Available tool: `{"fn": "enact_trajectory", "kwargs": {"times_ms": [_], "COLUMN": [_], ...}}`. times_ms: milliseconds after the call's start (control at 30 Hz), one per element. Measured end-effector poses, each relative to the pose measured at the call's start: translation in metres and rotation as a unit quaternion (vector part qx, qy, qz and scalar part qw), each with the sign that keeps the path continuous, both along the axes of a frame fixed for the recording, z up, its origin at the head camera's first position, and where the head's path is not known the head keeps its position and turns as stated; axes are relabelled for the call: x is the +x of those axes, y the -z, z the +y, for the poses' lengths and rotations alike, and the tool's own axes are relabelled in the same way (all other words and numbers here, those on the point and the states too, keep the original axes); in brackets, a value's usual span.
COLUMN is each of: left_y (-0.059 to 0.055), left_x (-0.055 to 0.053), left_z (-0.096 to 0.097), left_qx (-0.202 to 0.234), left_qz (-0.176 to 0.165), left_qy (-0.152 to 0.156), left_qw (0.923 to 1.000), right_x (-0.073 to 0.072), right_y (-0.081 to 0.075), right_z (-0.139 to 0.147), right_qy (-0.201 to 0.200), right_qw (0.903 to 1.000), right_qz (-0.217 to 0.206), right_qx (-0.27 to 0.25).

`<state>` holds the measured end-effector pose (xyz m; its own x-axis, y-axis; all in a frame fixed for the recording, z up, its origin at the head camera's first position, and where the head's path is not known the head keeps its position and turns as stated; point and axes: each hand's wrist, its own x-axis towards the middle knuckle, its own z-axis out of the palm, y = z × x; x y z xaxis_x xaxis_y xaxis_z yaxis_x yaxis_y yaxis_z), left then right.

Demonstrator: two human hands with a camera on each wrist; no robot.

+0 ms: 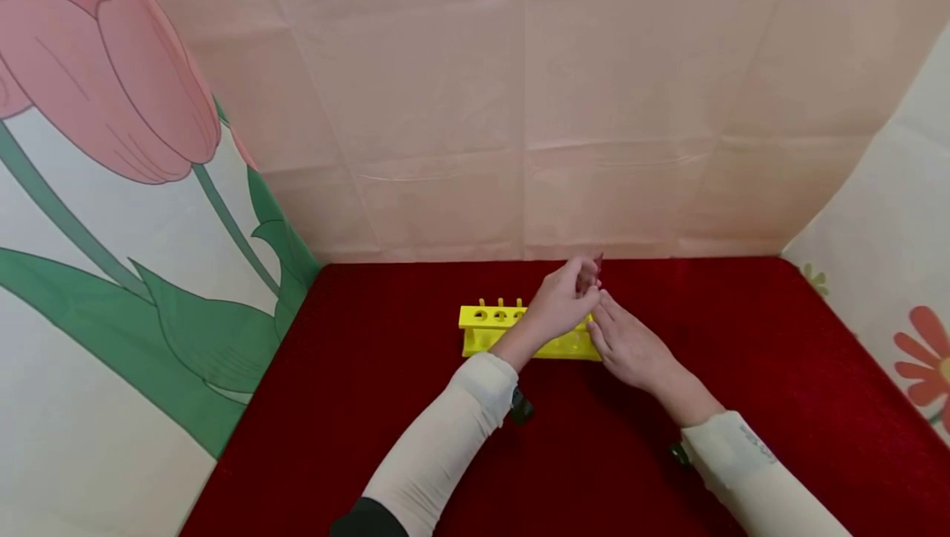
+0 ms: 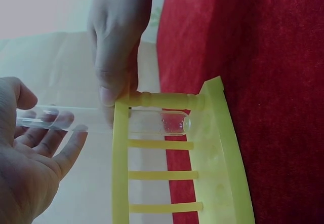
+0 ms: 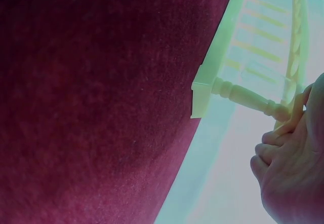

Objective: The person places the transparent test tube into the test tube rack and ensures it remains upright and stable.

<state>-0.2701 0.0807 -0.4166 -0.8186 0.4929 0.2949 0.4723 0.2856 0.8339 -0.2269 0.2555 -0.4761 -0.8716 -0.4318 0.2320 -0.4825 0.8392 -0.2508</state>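
A yellow test tube rack (image 1: 482, 318) stands on the red cloth, partly behind my left forearm. My left hand (image 2: 25, 158) holds a clear glass test tube (image 2: 96, 120) by its upper part, thumb on one side and fingers on the other. The tube passes through the end hole of the rack's top plate, and its rounded bottom is close to the lower plate. My right hand (image 1: 634, 343) grips the end of the top plate beside the tube, thumb and fingers at its edge. In the right wrist view, the fingers (image 3: 268, 153) curl near the rack's end post.
Red cloth (image 1: 356, 421) covers the table. A pale pink backdrop (image 1: 519, 108) rises behind its far edge, with a tulip-printed sheet (image 1: 148, 314) at the left and a flower-printed one (image 1: 876, 232) at the right. Short yellow pegs (image 1: 500, 303) stick up along the rack's back.
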Motion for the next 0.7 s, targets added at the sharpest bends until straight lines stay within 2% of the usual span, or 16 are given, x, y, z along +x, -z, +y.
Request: {"fn": "enact_trajectory", "kwargs": {"times_ms": [367,600,700], "left_y": [0.0046,0.0049,0.0057], "left_x": [0.0003,-0.0007,-0.0019], "left_z": [0.0012,0.0026,0.0038], "left_qx": [-0.009,-0.018,-0.022], "left_qz": [0.012,0.016,0.014], "left_qy": [0.002,-0.004,-0.003], "left_qw": [0.9999,0.9997,0.9997], "right_x": [0.0025,0.0017,0.0015], "right_y": [0.0016,0.0000,-0.0014], "right_z": [0.0007,0.0008,0.0008], "right_qy": [0.002,-0.009,-0.007], "right_qw": [0.9999,0.9999,1.0000], "right_qz": [-0.014,0.005,-0.002], "right_qx": [-0.006,-0.002,-0.002]}}
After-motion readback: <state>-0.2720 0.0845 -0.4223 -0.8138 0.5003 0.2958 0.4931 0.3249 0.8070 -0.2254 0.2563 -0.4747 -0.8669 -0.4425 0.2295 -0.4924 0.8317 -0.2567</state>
